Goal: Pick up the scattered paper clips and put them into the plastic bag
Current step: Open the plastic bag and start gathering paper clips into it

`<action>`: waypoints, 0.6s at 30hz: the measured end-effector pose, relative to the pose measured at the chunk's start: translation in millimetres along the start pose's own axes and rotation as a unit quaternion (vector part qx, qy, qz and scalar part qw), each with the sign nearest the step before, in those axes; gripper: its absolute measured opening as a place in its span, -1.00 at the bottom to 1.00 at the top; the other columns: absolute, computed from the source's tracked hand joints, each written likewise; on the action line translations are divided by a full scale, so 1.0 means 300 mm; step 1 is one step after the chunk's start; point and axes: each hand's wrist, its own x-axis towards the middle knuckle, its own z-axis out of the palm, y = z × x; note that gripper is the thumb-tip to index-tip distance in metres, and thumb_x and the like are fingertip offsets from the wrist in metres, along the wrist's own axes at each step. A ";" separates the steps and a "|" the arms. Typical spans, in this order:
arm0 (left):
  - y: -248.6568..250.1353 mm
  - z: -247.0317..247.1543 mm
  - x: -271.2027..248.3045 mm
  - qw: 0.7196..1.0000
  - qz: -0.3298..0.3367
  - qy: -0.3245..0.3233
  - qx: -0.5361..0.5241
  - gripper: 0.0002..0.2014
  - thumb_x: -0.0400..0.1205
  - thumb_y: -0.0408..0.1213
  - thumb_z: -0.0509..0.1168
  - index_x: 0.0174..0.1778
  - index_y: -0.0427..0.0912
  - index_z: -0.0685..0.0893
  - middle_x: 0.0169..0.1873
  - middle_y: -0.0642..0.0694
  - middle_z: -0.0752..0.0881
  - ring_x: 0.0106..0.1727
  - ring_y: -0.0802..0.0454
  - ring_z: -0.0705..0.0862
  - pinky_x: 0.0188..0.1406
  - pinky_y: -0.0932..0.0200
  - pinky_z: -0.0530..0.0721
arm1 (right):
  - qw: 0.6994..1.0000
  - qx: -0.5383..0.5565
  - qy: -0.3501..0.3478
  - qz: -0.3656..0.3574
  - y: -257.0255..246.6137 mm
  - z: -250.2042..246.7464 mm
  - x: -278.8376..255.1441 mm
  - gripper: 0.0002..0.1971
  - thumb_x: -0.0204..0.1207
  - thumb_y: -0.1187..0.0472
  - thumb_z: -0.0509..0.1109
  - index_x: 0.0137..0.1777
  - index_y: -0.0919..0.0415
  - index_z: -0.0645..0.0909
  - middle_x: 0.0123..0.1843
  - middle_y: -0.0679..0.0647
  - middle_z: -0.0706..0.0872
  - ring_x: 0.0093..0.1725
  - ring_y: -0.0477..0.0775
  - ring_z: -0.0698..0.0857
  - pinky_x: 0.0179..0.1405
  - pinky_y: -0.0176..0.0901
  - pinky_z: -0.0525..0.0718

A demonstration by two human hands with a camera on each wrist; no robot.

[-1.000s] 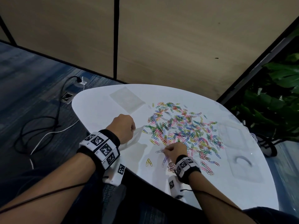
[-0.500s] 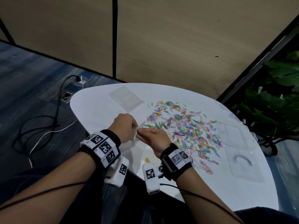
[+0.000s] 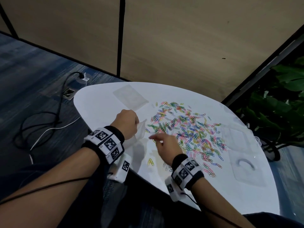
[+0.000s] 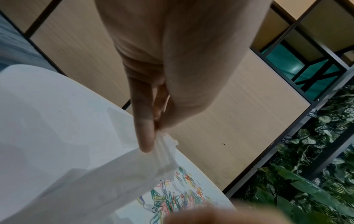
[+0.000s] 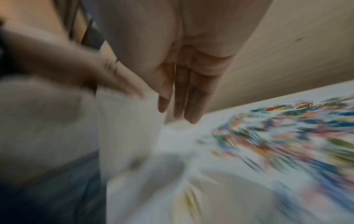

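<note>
**Operator A:** Report the location of the paper clips [image 3: 185, 129].

**Operator B:** The coloured paper clips lie scattered in a dense spread across the middle and right portion of the white table [image 3: 98, 106]. A few yellow clips [image 3: 150, 161] lie apart from the spread, near the table's near edge.

**Operator A:** Location of the plastic bag [image 3: 139, 131]?

**Operator B:** It hangs at the left border of the spread, its upper edge raised off the table surface. In the left wrist view the bag [image 4: 107, 178] drops from the fingertips toward the table, with the clips visible beyond its mouth.

**Operator A:** Hand states?

**Operator B:** The left hand [image 3: 125, 123] pinches the top rim of the bag between thumb and fingers. The right hand [image 3: 166, 146] is just beside the bag, above the clips, with straight extended fingers [image 5: 188, 97]; nothing is visible in it. That view is motion-blurred.

**Operator A:** Surroundings?

**Operator B:** A second flat clear bag [image 3: 130, 97] lies at the far left of the table. A clear tray [image 3: 246, 168] sits at the right. Cables [image 3: 49, 116] lie on the carpet at left; green plants [image 3: 279, 104] stand at right.
</note>
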 end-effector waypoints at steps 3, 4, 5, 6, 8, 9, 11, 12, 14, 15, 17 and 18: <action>0.013 -0.009 -0.001 1.000 0.005 -0.007 0.014 -0.70 0.53 -0.57 0.19 -0.21 -0.32 0.86 -0.20 -0.31 0.84 -0.07 -0.28 0.82 0.06 -0.06 0.82 | 0.934 -0.246 -0.231 -0.114 0.114 0.092 -0.136 -0.51 0.72 0.09 0.16 0.63 0.14 0.32 0.70 0.16 0.26 0.63 0.20 0.32 0.61 0.09 0.32; 0.018 -0.010 -0.005 1.000 0.008 -0.010 0.023 -0.68 0.53 -0.56 0.19 -0.16 -0.29 0.88 -0.20 -0.29 0.85 -0.06 -0.27 0.81 0.08 -0.04 0.81 | 0.901 -0.312 -0.262 -0.149 0.164 0.118 -0.176 -0.44 0.71 -0.01 0.13 0.68 0.13 0.21 0.73 0.17 0.16 0.66 0.26 0.25 0.59 0.17 0.33; 0.023 -0.010 -0.010 0.999 0.012 -0.011 0.031 -0.67 0.53 -0.55 0.19 -0.15 -0.26 0.89 -0.21 -0.27 0.85 -0.05 -0.26 0.81 0.07 -0.03 0.81 | 0.877 -0.362 -0.268 -0.167 0.210 0.129 -0.206 -0.39 0.69 -0.09 0.08 0.69 0.12 0.17 0.73 0.17 0.17 0.66 0.28 0.27 0.54 0.24 0.40; 0.024 -0.007 -0.012 0.999 0.016 -0.012 0.038 -0.66 0.54 -0.55 0.19 -0.15 -0.25 0.89 -0.25 -0.24 0.84 -0.05 -0.25 0.81 0.05 -0.01 0.81 | 0.868 -0.393 -0.257 -0.165 0.251 0.127 -0.224 -0.38 0.67 -0.14 0.04 0.68 0.11 0.18 0.71 0.15 0.22 0.63 0.28 0.33 0.48 0.28 0.48; 0.023 0.001 -0.013 0.999 0.015 -0.014 0.046 -0.66 0.54 -0.53 0.19 -0.13 -0.21 0.90 -0.35 -0.15 0.76 -0.05 -0.25 0.80 0.01 0.05 0.79 | 0.870 -0.419 -0.224 -0.134 0.313 0.100 -0.242 -0.38 0.66 -0.14 -0.04 0.67 0.11 0.13 0.70 0.13 0.22 0.63 0.27 0.32 0.47 0.35 0.46; 0.020 0.006 -0.014 0.999 0.014 -0.016 0.050 -0.65 0.55 -0.53 0.19 -0.12 -0.20 0.90 -0.38 -0.12 0.72 -0.04 -0.25 0.80 -0.02 0.08 0.77 | 0.869 -0.430 -0.218 -0.110 0.332 0.078 -0.244 -0.39 0.68 -0.10 -0.06 0.68 0.11 0.06 0.72 0.12 0.15 0.66 0.30 0.23 0.50 0.41 0.38; 0.018 0.013 -0.015 0.998 0.016 -0.020 0.060 -0.66 0.56 -0.51 0.20 -0.10 -0.17 0.90 -0.33 -0.13 0.75 -0.03 -0.24 0.79 -0.04 0.10 0.75 | 0.866 -0.451 -0.209 -0.055 0.365 0.037 -0.241 -0.41 0.71 0.00 -0.03 0.70 0.04 -0.06 0.76 0.11 -0.01 0.70 0.40 0.02 0.52 0.55 0.21; 0.019 0.014 -0.015 0.998 0.018 -0.023 0.063 -0.66 0.57 -0.49 0.21 -0.09 -0.16 0.90 -0.30 -0.15 0.77 -0.02 -0.23 0.79 -0.03 0.09 0.75 | 0.865 -0.454 -0.212 -0.020 0.380 0.021 -0.235 -0.40 0.72 0.05 0.02 0.70 -0.02 -0.10 0.77 0.10 -0.09 0.70 0.45 -0.06 0.52 0.59 0.16; 0.022 0.015 -0.018 0.997 0.020 -0.031 0.066 -0.67 0.59 -0.49 0.21 -0.08 -0.16 0.90 -0.26 -0.17 0.80 -0.03 -0.22 0.81 0.02 0.08 0.78 | 0.869 -0.444 -0.217 0.016 0.382 -0.007 -0.219 -0.31 0.69 0.19 0.14 0.69 -0.11 -0.16 0.76 0.10 -0.20 0.69 0.50 -0.10 0.49 0.59 0.24; 0.024 0.017 -0.018 0.997 0.021 -0.034 0.067 -0.67 0.60 -0.49 0.21 -0.06 -0.16 0.89 -0.23 -0.19 0.82 -0.03 -0.22 0.82 0.04 0.07 0.79 | 0.872 -0.436 -0.222 0.017 0.379 -0.014 -0.210 -0.25 0.66 0.29 0.18 0.69 -0.11 -0.17 0.76 0.13 -0.22 0.68 0.52 -0.06 0.47 0.53 0.36; 0.023 0.022 -0.017 0.997 0.022 -0.036 0.068 -0.68 0.60 -0.49 0.21 -0.05 -0.17 0.88 -0.22 -0.19 0.81 -0.02 -0.22 0.82 0.07 0.06 0.79 | 0.877 -0.422 -0.230 0.002 0.369 -0.023 -0.188 -0.22 0.59 0.45 0.20 0.70 0.02 -0.08 0.74 0.22 -0.08 0.66 0.49 0.10 0.36 0.33 0.58; 0.024 0.026 -0.016 0.997 0.022 -0.037 0.069 -0.68 0.61 -0.49 0.21 -0.05 -0.17 0.88 -0.25 -0.17 0.79 -0.02 -0.21 0.81 0.06 0.06 0.78 | 0.883 -0.415 -0.220 -0.014 0.367 -0.024 -0.177 -0.25 0.55 0.49 0.23 0.69 0.11 0.04 0.70 0.27 0.07 0.62 0.45 0.21 0.30 0.23 0.65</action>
